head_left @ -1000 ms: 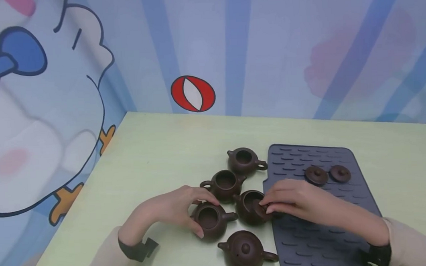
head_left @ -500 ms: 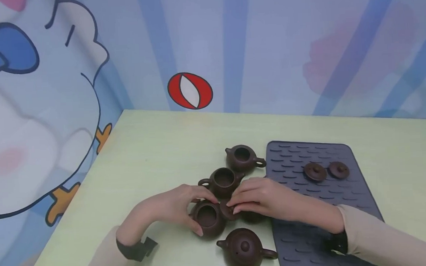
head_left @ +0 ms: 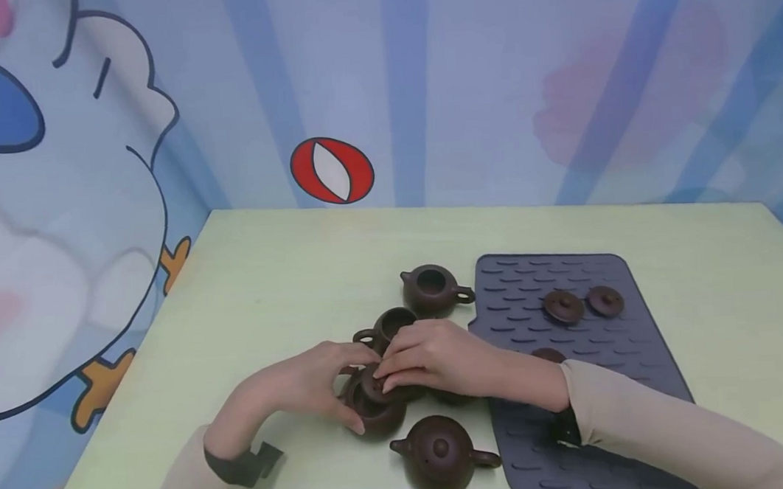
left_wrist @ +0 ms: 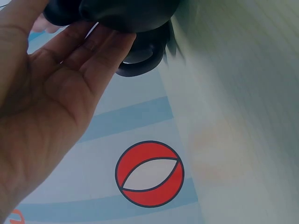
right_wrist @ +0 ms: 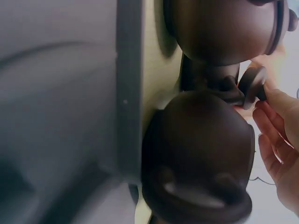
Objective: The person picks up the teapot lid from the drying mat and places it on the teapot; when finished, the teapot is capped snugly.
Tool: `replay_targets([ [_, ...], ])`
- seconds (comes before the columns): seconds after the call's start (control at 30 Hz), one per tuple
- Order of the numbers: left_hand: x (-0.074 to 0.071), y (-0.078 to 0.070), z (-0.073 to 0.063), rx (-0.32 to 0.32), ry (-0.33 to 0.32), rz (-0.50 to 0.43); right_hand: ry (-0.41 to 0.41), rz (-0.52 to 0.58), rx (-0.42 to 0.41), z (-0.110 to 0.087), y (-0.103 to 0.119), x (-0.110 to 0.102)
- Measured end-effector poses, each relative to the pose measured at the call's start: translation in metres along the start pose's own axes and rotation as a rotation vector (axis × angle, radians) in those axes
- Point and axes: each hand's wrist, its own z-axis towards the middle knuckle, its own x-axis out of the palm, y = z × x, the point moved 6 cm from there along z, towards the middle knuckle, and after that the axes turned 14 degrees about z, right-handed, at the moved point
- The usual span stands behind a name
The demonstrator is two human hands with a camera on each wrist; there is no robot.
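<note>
Thumb and fingers of my left hand (head_left: 309, 385) hold a dark brown teapot (head_left: 377, 424) by opposite sides of its body; the left wrist view shows fingers against a dark teapot's underside. My right hand (head_left: 440, 356) pinches a small round lid (right_wrist: 252, 86) by its knob. In the head view that lid is tilted over the held teapot's opening; whether it touches the rim I cannot tell. Behind the hands, a lidless teapot (head_left: 384, 326) is partly covered by the right hand. Another teapot (right_wrist: 201, 135) lies mostly hidden under the right hand in the head view.
A lidded teapot (head_left: 440, 460) stands near the front, and a lidless teapot (head_left: 429, 294) at the back. On the grey mat (head_left: 528, 437) at right lie two lids, a nearer lid (head_left: 563, 307) and a farther-right lid (head_left: 605, 301); a third lid (head_left: 549, 355) is partly hidden.
My right hand has carried the lid leftward, from over the right-hand teapot to over the one in my left hand. The left hand keeps its hold, and the head view has shifted slightly.
</note>
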Motion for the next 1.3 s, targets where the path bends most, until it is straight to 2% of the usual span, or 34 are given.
replay_targets([
  [0.13,0.0,0.001,-0.001,-0.006,-0.005,-0.003,0.021,-0.036,-0.032,0.004,0.005,0.006],
  [0.27,0.0,0.0,-0.001,-0.011,-0.01,0.0,0.044,-0.085,-0.027,0.007,0.008,0.01],
  [0.53,0.0,-0.003,0.001,0.001,-0.008,0.0,0.142,-0.131,0.046,0.005,0.009,0.017],
  [0.7,-0.001,-0.008,-0.001,0.011,0.007,0.054,0.182,-0.112,0.107,-0.002,0.008,0.01],
  [0.9,-0.003,-0.02,-0.002,-0.002,0.014,0.132,0.157,-0.076,0.135,-0.017,0.007,-0.006],
  [1.07,-0.006,-0.035,0.008,-0.015,-0.064,0.176,0.137,-0.064,0.174,-0.034,0.008,-0.021],
  [1.3,0.002,-0.055,0.038,0.014,-0.134,0.274,0.051,-0.012,0.237,-0.068,0.011,-0.044],
])
